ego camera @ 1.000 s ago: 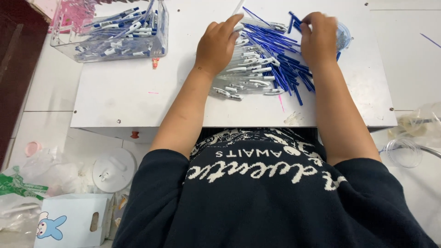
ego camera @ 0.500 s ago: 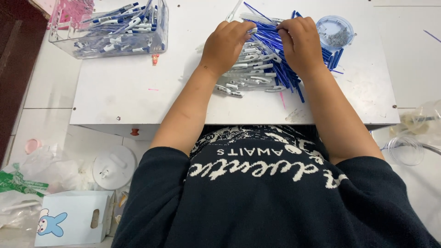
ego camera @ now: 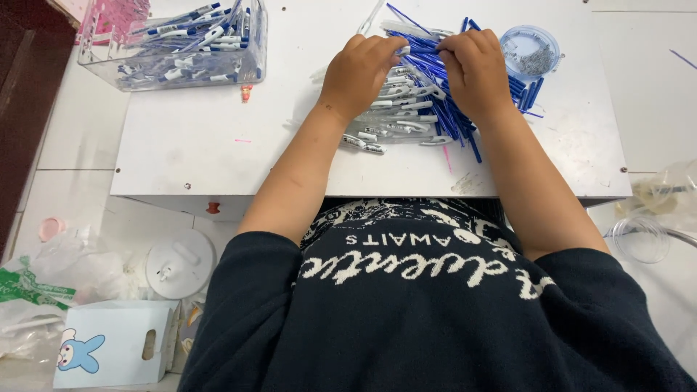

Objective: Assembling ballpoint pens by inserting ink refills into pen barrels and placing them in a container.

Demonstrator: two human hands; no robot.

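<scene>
My left hand (ego camera: pixel 361 72) and my right hand (ego camera: pixel 475 69) rest close together on a heap of pen parts on a white table (ego camera: pixel 218 145). The heap holds several clear pen barrels (ego camera: pixel 396 120) on the left and several thin blue refills (ego camera: pixel 454 120) on the right. Both hands have their fingers curled down at the top of the heap, and their fingertips meet around one small part that I cannot make out. A small round clear dish (ego camera: pixel 534 52) with tiny metal pieces stands just right of my right hand.
A clear plastic box (ego camera: pixel 178 47) full of finished blue-and-white pens stands at the table's back left. On the floor to the left lie a white round lid (ego camera: pixel 180 263), a light blue cardboard box (ego camera: pixel 116 352) and plastic bags (ego camera: pixel 43 290). Clear plastic containers (ego camera: pixel 642 236) sit at the right.
My right hand has moved left from the far side of the heap toward my left hand, uncovering the round dish. The two hands now meet at the heap's top.
</scene>
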